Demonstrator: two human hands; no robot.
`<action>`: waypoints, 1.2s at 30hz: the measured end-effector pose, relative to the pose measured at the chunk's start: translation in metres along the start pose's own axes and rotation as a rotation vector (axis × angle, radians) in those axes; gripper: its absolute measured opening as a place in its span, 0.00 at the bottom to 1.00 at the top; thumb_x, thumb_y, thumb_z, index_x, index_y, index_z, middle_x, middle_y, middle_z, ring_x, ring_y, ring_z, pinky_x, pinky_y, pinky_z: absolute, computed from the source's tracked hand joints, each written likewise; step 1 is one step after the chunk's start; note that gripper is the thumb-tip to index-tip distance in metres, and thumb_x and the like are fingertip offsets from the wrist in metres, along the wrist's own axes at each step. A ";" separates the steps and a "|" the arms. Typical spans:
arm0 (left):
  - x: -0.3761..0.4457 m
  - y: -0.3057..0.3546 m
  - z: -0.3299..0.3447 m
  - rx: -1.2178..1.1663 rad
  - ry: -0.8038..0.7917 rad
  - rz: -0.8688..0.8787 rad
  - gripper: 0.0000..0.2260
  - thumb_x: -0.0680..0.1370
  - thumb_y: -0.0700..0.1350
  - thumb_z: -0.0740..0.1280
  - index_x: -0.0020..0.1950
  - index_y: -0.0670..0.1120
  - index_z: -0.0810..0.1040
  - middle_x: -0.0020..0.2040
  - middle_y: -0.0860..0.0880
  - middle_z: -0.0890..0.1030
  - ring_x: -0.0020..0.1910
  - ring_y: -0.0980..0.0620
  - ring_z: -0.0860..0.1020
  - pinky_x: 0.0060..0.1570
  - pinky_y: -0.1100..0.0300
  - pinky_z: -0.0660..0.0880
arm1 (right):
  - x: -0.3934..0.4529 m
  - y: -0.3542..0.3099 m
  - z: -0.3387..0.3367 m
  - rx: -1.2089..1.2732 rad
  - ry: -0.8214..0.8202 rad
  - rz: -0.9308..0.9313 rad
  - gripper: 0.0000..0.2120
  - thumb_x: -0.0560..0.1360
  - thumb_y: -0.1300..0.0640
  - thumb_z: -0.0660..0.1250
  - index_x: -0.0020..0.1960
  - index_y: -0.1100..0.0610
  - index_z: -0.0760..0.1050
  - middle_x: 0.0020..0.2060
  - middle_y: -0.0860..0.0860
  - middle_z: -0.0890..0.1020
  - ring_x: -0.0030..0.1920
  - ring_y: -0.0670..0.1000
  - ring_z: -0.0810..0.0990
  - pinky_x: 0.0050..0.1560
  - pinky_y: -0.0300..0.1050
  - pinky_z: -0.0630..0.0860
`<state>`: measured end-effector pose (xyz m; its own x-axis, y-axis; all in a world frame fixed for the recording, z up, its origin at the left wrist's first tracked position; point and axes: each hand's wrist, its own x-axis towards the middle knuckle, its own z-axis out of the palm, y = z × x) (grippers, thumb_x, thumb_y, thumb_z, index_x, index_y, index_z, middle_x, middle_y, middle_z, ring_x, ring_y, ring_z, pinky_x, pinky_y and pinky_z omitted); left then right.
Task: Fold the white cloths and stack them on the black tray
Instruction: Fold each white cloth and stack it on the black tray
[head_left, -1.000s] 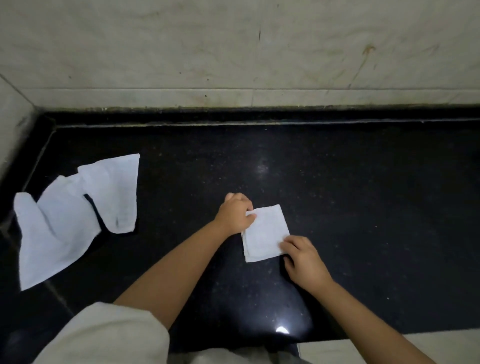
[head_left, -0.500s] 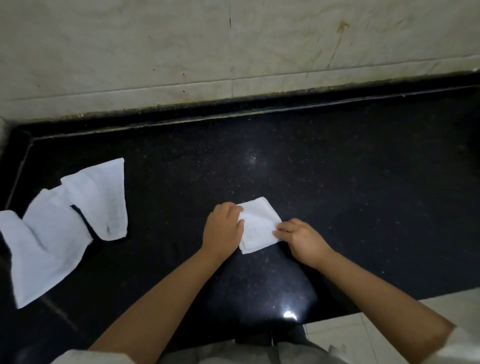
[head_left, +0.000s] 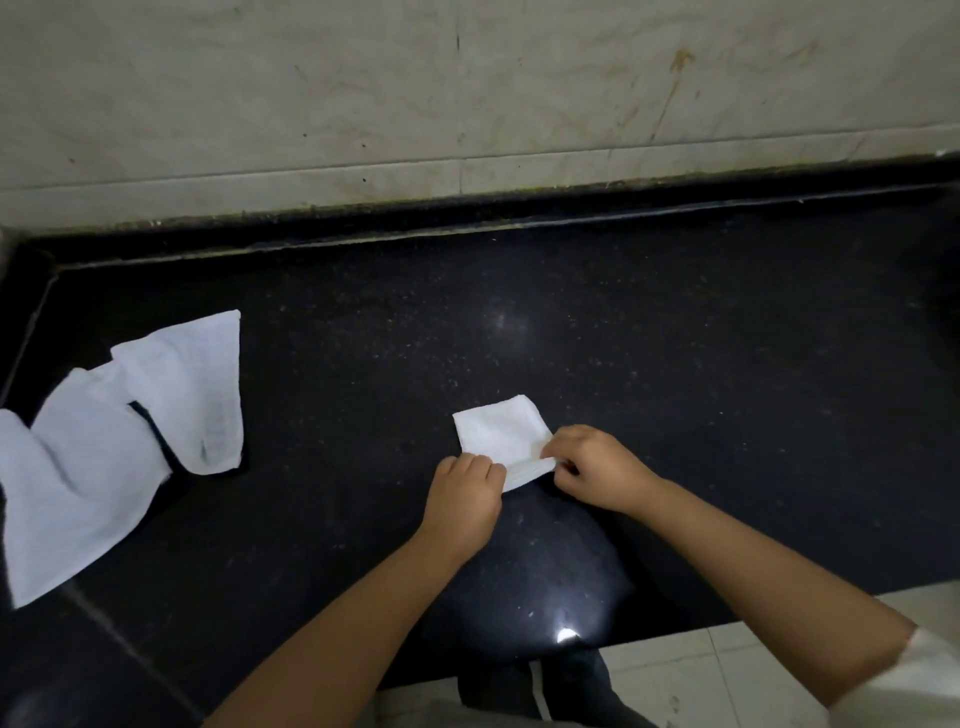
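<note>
Surface (head_left: 675, 364) of dark speckled stone, set against a pale veined wall (head_left: 467, 93), with light floor tiles (head_left: 701, 675) at its near edge. A folded white cloth (head_left: 498, 431) lies near the middle; the left hand (head_left: 465, 499) and right hand (head_left: 592, 467) pinch its near edge with curled fingers. Unfolded white cloths (head_left: 104, 441) lie well apart at far left.

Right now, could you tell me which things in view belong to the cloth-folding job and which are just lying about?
Part of the job:
folded white cloth, gripped at its near edge by the left hand and the right hand
unfolded white cloths at the left
black surface they lie on

Just there:
pale tiled wall
light floor tiles
</note>
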<state>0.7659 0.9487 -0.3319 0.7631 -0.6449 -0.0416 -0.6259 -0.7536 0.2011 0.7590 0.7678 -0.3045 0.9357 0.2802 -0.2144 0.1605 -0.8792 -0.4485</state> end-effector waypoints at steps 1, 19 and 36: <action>0.002 0.002 -0.005 0.000 -0.001 0.014 0.06 0.59 0.45 0.73 0.27 0.50 0.76 0.25 0.53 0.76 0.24 0.55 0.76 0.29 0.67 0.70 | -0.006 0.002 -0.004 0.050 -0.004 0.013 0.12 0.72 0.66 0.61 0.52 0.63 0.79 0.47 0.58 0.81 0.47 0.54 0.76 0.43 0.35 0.65; 0.174 0.389 -0.083 -0.214 -0.095 0.607 0.16 0.82 0.49 0.51 0.57 0.40 0.72 0.55 0.43 0.73 0.56 0.45 0.71 0.55 0.55 0.67 | -0.341 0.205 -0.176 0.111 0.647 0.500 0.08 0.67 0.71 0.67 0.44 0.64 0.82 0.38 0.57 0.81 0.44 0.57 0.81 0.42 0.29 0.67; 0.353 0.743 -0.089 0.084 -0.011 0.939 0.10 0.80 0.47 0.59 0.53 0.42 0.75 0.51 0.45 0.76 0.53 0.48 0.73 0.47 0.58 0.67 | -0.565 0.462 -0.337 -0.110 0.579 0.782 0.08 0.73 0.63 0.63 0.37 0.61 0.78 0.33 0.55 0.80 0.41 0.55 0.76 0.32 0.44 0.57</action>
<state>0.5841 0.1725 -0.1102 -0.0610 -0.9938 0.0926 -0.9940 0.0689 0.0853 0.4101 0.0730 -0.0978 0.7953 -0.6037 0.0549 -0.5699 -0.7756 -0.2714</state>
